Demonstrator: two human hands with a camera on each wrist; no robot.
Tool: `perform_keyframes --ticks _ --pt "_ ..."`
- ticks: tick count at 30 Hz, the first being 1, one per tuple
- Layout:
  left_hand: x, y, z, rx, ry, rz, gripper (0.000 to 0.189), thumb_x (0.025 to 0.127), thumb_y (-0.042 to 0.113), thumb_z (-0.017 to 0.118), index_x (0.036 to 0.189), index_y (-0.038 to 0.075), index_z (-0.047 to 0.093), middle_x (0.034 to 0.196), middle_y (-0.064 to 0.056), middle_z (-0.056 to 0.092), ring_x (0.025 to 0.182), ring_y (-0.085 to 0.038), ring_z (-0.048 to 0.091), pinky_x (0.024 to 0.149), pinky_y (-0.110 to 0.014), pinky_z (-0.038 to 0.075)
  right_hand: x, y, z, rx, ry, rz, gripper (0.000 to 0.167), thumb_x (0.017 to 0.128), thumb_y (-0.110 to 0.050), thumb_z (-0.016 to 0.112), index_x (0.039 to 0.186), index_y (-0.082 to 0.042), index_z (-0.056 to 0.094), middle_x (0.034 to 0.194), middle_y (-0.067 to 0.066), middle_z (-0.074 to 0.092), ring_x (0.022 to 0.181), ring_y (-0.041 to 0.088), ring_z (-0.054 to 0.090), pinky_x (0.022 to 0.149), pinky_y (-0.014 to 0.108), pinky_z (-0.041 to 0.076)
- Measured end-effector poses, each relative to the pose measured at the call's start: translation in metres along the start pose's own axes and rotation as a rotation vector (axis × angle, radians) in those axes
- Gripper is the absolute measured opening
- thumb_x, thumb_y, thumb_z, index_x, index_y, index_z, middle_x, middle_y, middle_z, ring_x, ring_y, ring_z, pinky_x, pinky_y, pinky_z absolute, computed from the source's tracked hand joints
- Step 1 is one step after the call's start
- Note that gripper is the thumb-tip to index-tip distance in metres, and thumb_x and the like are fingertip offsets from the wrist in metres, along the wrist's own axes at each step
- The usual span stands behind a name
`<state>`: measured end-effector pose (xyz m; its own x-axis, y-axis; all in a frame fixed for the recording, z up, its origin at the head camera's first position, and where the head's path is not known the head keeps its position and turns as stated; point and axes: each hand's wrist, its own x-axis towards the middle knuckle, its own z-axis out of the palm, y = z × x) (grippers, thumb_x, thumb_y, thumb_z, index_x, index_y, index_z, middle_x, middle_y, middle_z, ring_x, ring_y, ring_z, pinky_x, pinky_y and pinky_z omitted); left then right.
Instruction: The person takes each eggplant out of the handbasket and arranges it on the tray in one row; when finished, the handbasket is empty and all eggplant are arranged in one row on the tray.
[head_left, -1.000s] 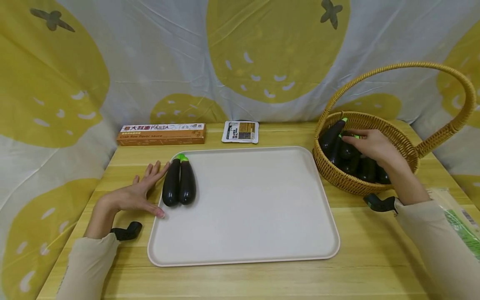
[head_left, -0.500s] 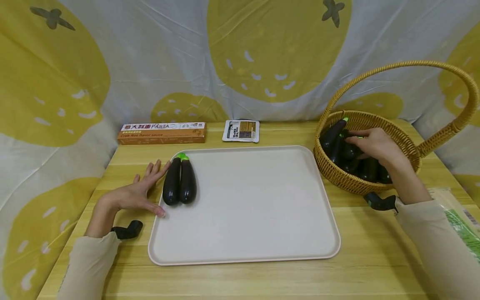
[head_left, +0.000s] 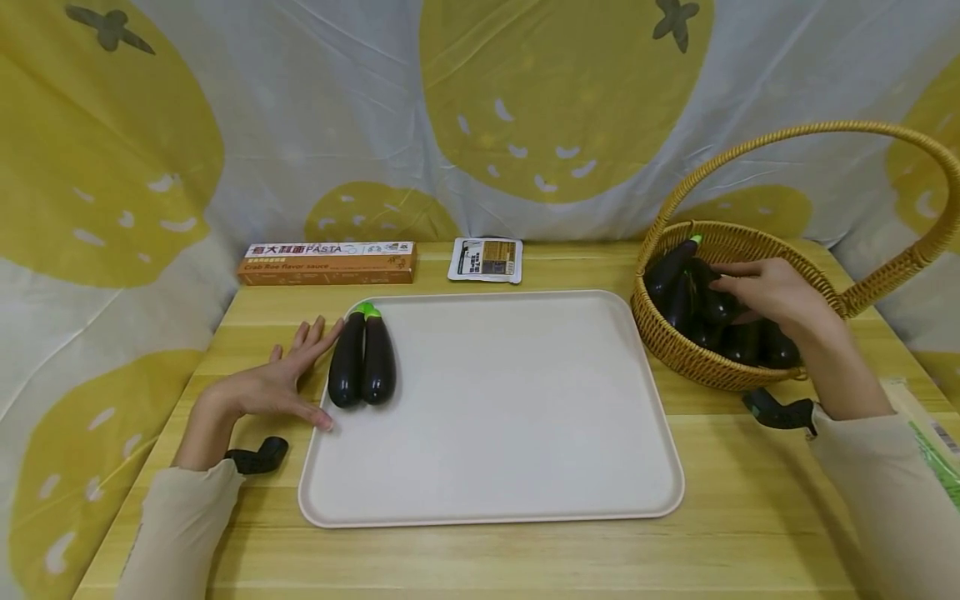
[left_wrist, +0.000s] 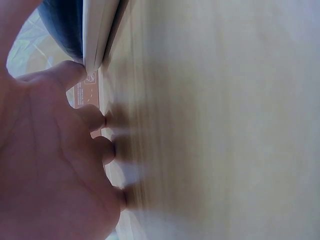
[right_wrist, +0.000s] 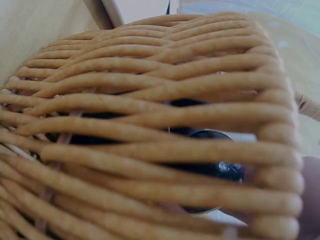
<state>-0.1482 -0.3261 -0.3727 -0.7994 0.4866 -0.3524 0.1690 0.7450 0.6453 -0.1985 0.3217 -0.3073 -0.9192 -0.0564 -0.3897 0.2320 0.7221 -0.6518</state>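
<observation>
Two glossy dark eggplants [head_left: 362,358] with green stems lie side by side at the left end of the white tray [head_left: 510,417]. My left hand [head_left: 273,387] rests at the tray's left rim with fingers spread, the index fingertip beside the nearer eggplant. In the left wrist view, other fingertips of this hand [left_wrist: 55,150] touch the table. My right hand [head_left: 780,296] reaches into the wicker basket [head_left: 697,367] and pinches an eggplant [head_left: 716,304] among several others. Basket weave covers most of the right wrist view, so the fingertips there are largely hidden.
An orange-and-white pasta box [head_left: 326,264] and a small flat packet [head_left: 486,260] lie behind the tray. The basket's tall handle [head_left: 810,129] arches over its opening. A clear-and-green package [head_left: 930,442] lies at the right, partly behind the sleeve.
My right hand has shifted slightly right inside the basket, and the eggplant at its fingertips has moved and turned with it. The left hand and the tray eggplants stay put.
</observation>
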Motion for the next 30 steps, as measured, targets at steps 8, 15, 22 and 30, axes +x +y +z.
perform_keyframes --ticks 8,15,22,30 --pt "0.0 0.001 0.0 -0.007 -0.002 -0.002 0.14 0.073 0.036 0.094 0.168 0.023 -0.008 0.166 -0.026 -0.031 0.151 -0.049 -0.035 0.113 -0.078 -0.022 -0.006 0.008 -0.004 -0.013 -0.001 -0.003 0.06 0.112 -0.036 0.035 0.163 -0.006 0.026 0.162 0.033 0.032 0.13 0.037 0.048 0.08 0.03 0.063" --pt "-0.001 0.001 0.0 -0.022 -0.003 0.002 0.139 0.073 0.034 0.094 0.168 0.022 -0.007 0.166 -0.025 -0.032 0.15 -0.049 -0.036 0.112 -0.078 -0.024 -0.012 0.015 -0.009 0.002 -0.017 -0.008 0.061 0.113 -0.037 0.032 0.165 -0.009 0.019 0.163 0.031 0.03 0.148 0.054 0.03 0.08 0.027 0.062" --pt "-0.001 0.001 0.001 -0.022 -0.001 0.005 0.139 0.073 0.033 0.094 0.168 0.022 -0.008 0.166 -0.025 -0.031 0.15 -0.049 -0.036 0.112 -0.078 -0.023 -0.029 0.02 -0.016 -0.078 0.009 -0.035 0.063 0.112 -0.044 0.033 0.165 -0.012 0.023 0.16 0.027 0.038 0.121 0.043 0.063 0.079 0.034 0.06" --pt "0.0 0.0 0.001 -0.032 -0.002 0.011 0.139 0.074 0.031 0.094 0.167 0.023 -0.008 0.166 -0.024 -0.032 0.15 -0.048 -0.037 0.112 -0.078 -0.024 -0.054 0.02 -0.015 -0.095 0.059 -0.08 0.066 0.109 -0.052 0.041 0.164 -0.017 0.028 0.166 0.028 0.031 0.125 0.032 0.056 0.073 0.027 0.055"
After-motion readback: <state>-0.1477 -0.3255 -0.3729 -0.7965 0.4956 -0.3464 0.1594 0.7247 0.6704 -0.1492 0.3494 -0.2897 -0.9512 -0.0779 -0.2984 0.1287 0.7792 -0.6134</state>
